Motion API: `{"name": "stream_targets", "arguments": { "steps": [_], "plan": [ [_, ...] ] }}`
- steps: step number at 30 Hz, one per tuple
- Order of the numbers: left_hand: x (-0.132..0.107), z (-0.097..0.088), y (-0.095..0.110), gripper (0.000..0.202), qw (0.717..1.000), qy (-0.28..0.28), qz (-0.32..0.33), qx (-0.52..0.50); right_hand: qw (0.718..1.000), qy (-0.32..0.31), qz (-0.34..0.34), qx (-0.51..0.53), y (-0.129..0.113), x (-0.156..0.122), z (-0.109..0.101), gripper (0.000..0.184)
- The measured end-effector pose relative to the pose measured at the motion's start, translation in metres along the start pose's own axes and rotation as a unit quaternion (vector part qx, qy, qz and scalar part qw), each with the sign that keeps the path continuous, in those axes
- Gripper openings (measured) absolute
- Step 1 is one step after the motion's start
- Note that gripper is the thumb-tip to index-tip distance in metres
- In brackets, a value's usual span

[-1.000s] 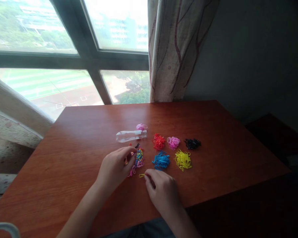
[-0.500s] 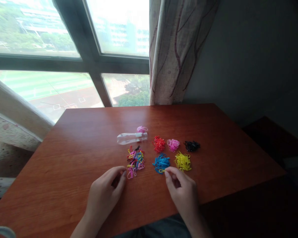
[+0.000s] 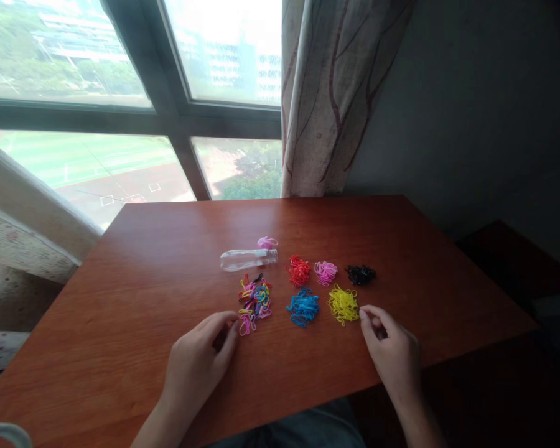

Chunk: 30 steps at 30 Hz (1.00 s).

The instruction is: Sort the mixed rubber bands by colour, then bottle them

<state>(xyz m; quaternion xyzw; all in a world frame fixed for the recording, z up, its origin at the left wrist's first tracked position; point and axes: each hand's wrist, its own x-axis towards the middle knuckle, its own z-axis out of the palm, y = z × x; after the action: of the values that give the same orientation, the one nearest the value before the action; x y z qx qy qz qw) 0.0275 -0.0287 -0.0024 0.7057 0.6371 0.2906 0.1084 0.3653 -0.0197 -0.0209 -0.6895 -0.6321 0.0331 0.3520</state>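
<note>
On the wooden table (image 3: 158, 267) lie small rubber bands. A mixed-colour heap (image 3: 255, 302) sits left of sorted heaps: red (image 3: 298, 270), pink (image 3: 325, 272), black (image 3: 360, 274), blue (image 3: 303, 308) and yellow (image 3: 343, 305). My right hand (image 3: 392, 351) rests just right of the yellow heap, thumb and forefinger pinched together at its edge; what they hold is too small to see. My left hand (image 3: 196, 364) lies loosely curled below the mixed heap, thumb apart from the fingers, with its fingertips beside a pink band.
A clear plastic bottle (image 3: 245, 259) lies on its side behind the mixed heap, a pink cap (image 3: 266, 242) next to its mouth. A window and a curtain (image 3: 331, 93) stand behind the table. The table's near edge runs just under my wrists.
My right hand carried a yellow band from beside the mixed heap rightwards, past the blue heap, to the yellow heap's right edge. My left hand drew back from the mixed heap and has stayed still since.
</note>
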Motion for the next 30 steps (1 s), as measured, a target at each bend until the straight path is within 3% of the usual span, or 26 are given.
{"name": "stream_targets", "arguments": {
  "steps": [5,9,16,22,30],
  "plan": [
    [0.000,0.000,0.000,0.021,1.000,-0.005,0.001,0.005,1.000,-0.004,0.003,-0.004,0.003,0.000,-0.002,0.041],
    [0.001,-0.001,0.002,0.022,1.000,-0.014,0.003,0.013,1.000,-0.008,-0.011,0.025,-0.010,-0.001,-0.001,0.036],
    [0.002,0.000,0.006,0.020,0.998,-0.025,-0.008,0.059,0.977,-0.123,-0.098,0.145,-0.079,-0.016,0.028,0.023],
    [-0.001,-0.001,0.010,0.017,0.997,-0.028,-0.024,0.069,0.956,-0.201,-0.139,0.162,-0.126,-0.033,0.052,0.018],
    [-0.010,-0.001,0.015,0.017,0.995,-0.049,0.036,0.083,0.952,-0.221,-0.156,0.141,-0.128,-0.038,0.055,0.017]
  ]
}}
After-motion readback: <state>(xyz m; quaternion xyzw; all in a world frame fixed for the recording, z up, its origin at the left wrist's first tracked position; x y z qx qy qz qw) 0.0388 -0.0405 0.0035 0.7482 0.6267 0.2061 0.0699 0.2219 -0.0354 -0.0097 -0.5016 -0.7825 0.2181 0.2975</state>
